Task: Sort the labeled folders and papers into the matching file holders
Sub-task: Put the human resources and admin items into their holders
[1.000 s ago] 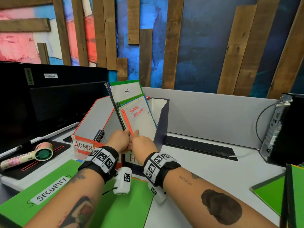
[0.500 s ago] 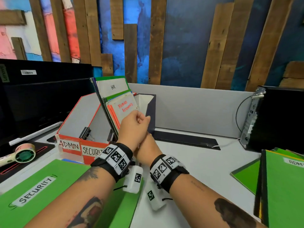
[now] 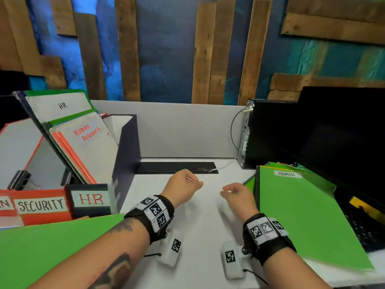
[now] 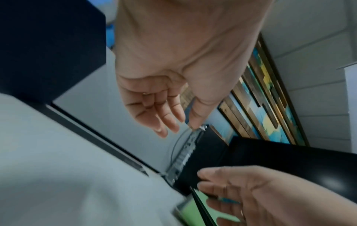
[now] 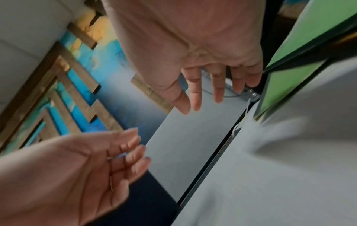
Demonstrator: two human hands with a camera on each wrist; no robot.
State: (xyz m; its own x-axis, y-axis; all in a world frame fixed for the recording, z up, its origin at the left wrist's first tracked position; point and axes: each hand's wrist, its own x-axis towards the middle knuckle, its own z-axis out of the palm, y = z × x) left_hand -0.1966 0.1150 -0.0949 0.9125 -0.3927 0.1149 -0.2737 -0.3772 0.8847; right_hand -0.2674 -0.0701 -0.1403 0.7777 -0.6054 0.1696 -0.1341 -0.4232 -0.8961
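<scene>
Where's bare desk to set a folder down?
Free: the white desk strip under both hands, between the HR holder and the ADMIN folder, back to the black strip. Crowded: holders left, green folder front-left, folder stack right.

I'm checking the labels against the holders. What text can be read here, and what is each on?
"HR": white label on the tall green folder.
"Human Resources": red writing on the front paper.
"HR": navy holder.
"SECURITY": red holder.
"ADMIN": green folder on the right.
Cut off at the left edge: another label, unreadable.
Wrist views: no text.
</scene>
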